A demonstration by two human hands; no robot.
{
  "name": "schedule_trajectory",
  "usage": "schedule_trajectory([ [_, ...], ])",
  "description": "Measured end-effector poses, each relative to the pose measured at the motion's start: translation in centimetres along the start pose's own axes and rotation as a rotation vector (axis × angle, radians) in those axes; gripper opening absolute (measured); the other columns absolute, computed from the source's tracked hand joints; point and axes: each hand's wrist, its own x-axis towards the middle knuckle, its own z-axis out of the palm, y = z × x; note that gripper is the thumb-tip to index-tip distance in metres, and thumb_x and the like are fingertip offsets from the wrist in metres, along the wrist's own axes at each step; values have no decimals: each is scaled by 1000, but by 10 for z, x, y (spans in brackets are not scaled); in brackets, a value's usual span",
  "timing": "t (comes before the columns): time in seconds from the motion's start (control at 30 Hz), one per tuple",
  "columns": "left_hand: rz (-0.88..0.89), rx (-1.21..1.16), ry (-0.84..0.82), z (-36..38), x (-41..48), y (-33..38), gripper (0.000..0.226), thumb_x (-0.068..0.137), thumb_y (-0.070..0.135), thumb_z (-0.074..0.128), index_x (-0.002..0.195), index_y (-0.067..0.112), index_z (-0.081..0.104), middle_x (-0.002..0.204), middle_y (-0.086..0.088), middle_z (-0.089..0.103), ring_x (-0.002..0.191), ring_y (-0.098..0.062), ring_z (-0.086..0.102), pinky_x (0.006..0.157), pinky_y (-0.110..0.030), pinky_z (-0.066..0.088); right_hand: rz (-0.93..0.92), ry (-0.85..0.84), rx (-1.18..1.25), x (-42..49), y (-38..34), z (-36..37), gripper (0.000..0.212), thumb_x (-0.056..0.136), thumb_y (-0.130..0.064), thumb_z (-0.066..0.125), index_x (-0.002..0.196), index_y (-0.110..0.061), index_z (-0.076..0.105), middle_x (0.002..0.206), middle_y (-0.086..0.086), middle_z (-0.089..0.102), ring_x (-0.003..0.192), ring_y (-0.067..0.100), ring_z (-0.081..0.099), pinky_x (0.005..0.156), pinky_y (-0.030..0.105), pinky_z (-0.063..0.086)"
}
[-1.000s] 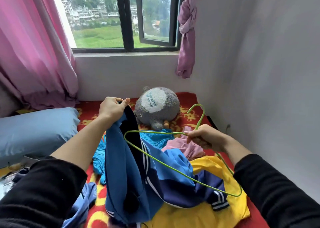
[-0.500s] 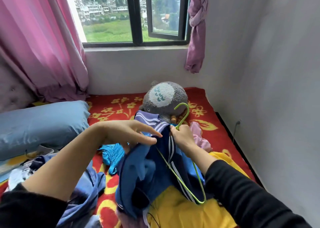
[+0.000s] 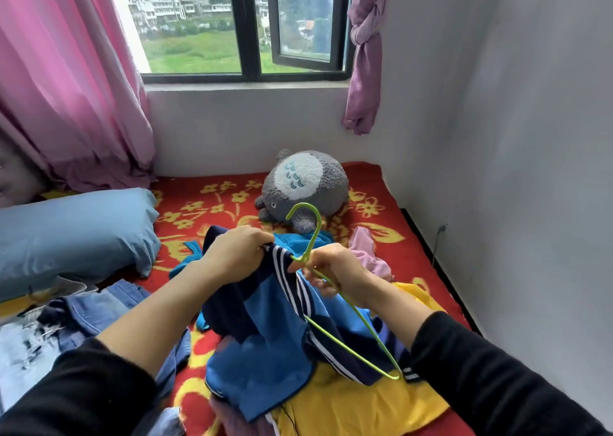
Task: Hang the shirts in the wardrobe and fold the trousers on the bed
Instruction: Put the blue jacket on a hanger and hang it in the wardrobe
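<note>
The left hand grips the blue and navy shirt at its upper edge, with the fingers curled into the dark cloth beside the white stripes. The right hand holds the green hanger just under its hook, with the fingers closed round the thin bar. One arm of the hanger disappears into the shirt and the other arm runs down over the cloth toward the person. The shirt hangs from the two hands above the bed, and its lower part rests on a yellow garment.

I judge that the shirt is light and very soft. It looks like smooth sports fabric, so it may slide off the hanger arm when this arm is tilted. The best place to hold it is the shoulder seam or the collar, where the cloth is doubled. The hanger is thin and stiff, perhaps a little springy, and its round bar gives little friction. It is best held at the neck, as it is held now.

The bed cover is a thick red blanket with yellow flowers. On it lie a round grey plush toy, a smooth blue pillow, a crumpled pink garment and some denim.
</note>
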Motion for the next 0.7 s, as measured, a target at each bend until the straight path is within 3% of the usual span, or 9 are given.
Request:
schedule_trajectory([
  [0.03, 32, -14, 21, 2, 0, -3, 16, 83, 5, 45, 70, 15, 48, 82, -1, 63, 88, -26, 54, 66, -38, 45, 37, -22, 42, -1, 0, -6, 29, 85, 0, 38, 82, -1, 67, 64, 6, 59, 50, 10, 46, 41, 18, 31],
  [0.1, 108, -39, 54, 4, -1, -5, 16, 81, 3, 43, 69, 13, 47, 73, 5, 55, 81, -23, 49, 65, -36, 43, 43, 15, -144, -1, 2, -16, 24, 83, 1, 44, 82, -1, 67, 81, 15, 66, 64, 14, 56, 51, 20, 42],
  [0.17, 178, -85, 80, 5, -2, -1, 14, 77, 7, 39, 66, 13, 46, 67, 11, 47, 75, -20, 45, 62, -34, 38, 37, -14, -443, 0, 6, -15, 7, 84, -12, 61, 83, -6, 65, 73, 4, 62, 65, 11, 55, 55, 21, 43],
  [0.23, 229, -119, 95, 3, -2, 2, 12, 70, 12, 34, 63, 15, 43, 62, 15, 42, 70, -18, 42, 61, -33, 38, -26, -13, -639, 5, 14, -7, 20, 77, -27, 70, 71, -14, 58, 63, -5, 53, 60, 11, 51, 56, 27, 43],
  [0.33, 246, -161, 128, 1, -4, 4, 13, 64, 10, 32, 57, 11, 44, 57, 11, 43, 63, -19, 43, 60, -34, 39, -188, 205, -785, 12, 18, 6, 11, 78, -23, 60, 77, -13, 55, 74, 1, 59, 77, 25, 59, 71, 38, 48],
  [0.4, 240, -184, 143, 0, -6, 4, 11, 62, 8, 33, 54, 11, 39, 52, 8, 41, 58, -21, 41, 56, -33, 34, -206, 281, -865, 13, 16, 10, 19, 75, -25, 50, 88, -11, 55, 85, 7, 63, 85, 30, 59, 76, 39, 49],
  [0.5, 250, -157, 154, -3, -11, -1, 12, 63, 9, 34, 53, 16, 31, 49, 6, 37, 54, -24, 37, 53, -34, 33, -126, 314, -1080, 16, 22, 0, 20, 78, -19, 44, 95, -11, 50, 101, 12, 63, 94, 32, 59, 77, 38, 45],
  [0.6, 250, -81, 145, -5, -18, -9, 16, 64, 12, 34, 52, 20, 27, 47, 7, 35, 50, -26, 37, 48, -33, 31, -43, 489, -1229, 24, 32, -26, 20, 87, -5, 42, 105, -12, 49, 111, 12, 61, 104, 34, 60, 81, 40, 45],
  [0.7, 214, -9, 150, -1, -20, -17, 13, 66, 13, 35, 53, 18, 34, 48, 2, 44, 48, -25, 37, 46, -30, 25, -11, 606, -1342, 27, 37, -50, 18, 94, -10, 41, 109, -14, 49, 114, 10, 62, 105, 32, 61, 83, 39, 46],
])
